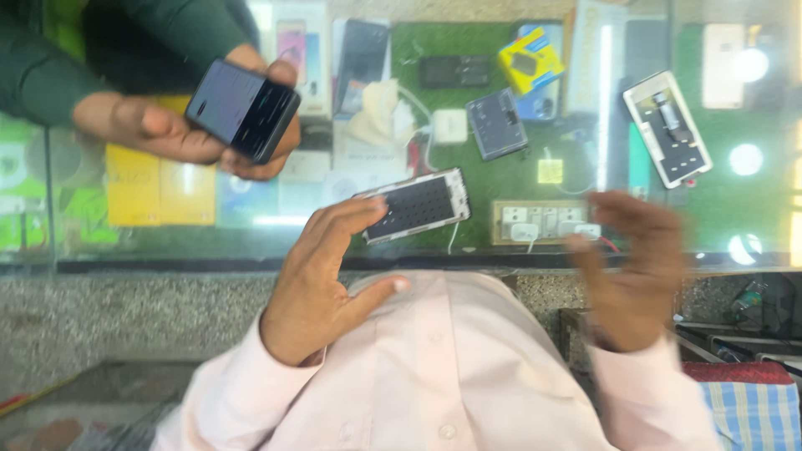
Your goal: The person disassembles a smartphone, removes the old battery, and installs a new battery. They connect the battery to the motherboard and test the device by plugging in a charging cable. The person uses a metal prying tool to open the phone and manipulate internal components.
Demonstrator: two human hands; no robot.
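Observation:
My left hand is raised over the edge of a glass counter, fingers spread and thumb out, holding nothing. Its fingertips are right beside a phone panel with a dark gridded face that lies on the glass; I cannot tell whether they touch. My right hand is blurred, fingers curled apart and empty, hovering near a power strip. Another person's two hands hold a dark phone at the upper left.
Under or on the glass lie a white opened phone back, a grey module, a yellow box, a white charger and yellow cartons. A stone ledge runs below the counter. Checked cloth sits at the lower right.

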